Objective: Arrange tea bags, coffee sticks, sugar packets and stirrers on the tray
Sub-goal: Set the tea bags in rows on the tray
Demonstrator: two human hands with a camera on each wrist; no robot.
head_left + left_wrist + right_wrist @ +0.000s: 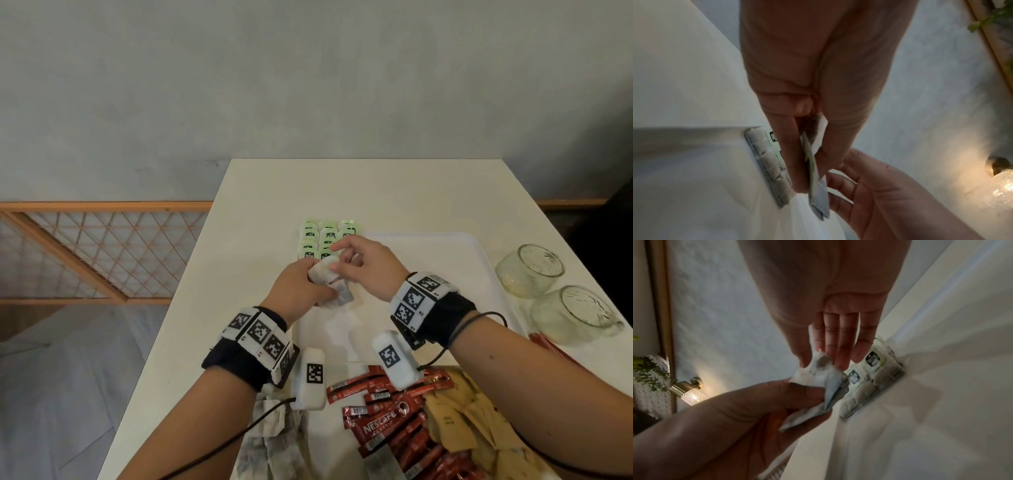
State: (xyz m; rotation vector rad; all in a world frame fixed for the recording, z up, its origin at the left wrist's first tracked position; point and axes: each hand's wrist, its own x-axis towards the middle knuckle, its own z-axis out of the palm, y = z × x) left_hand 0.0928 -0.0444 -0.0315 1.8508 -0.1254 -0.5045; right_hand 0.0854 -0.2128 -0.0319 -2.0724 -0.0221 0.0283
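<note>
Two heaps sat nearest me, on my side of the white tray [479,246]: red coffee sticks [387,411] piled loose, with tan sugar packets [455,425] touching them on the right, and a scatter of pale tea bags [270,442] off to the left of the sticks. Just past those, my wrists crossed over the tray's near edge, each strapped with a black band carrying checkered marker tags.

Above the tray's left part, my left hand [301,291] had its fingers and thumb curled round a small stack of tea bags [334,286], held edge-up, clear of the surface; from the wrist camera the stack [816,186] ran down between thumb and fingers. My right hand [363,263] came in from the tray's middle, thumb and fingertips nipping the crumpled top corner of the uppermost bag [821,365], the other fingers straight beside it. Both hands were touching the same bundle.

Just beyond my knuckles, at the tray's far left corner, lay the green-tagged tea bags [325,238], set out flat in neat rows, overlapping like tiles.

Off the tray's right edge, two clear textured glasses [531,270] lay tipped on the white table [260,192], and some red stirrers [548,346] poked out beside the nearer one. I couldn't tell how many.
</note>
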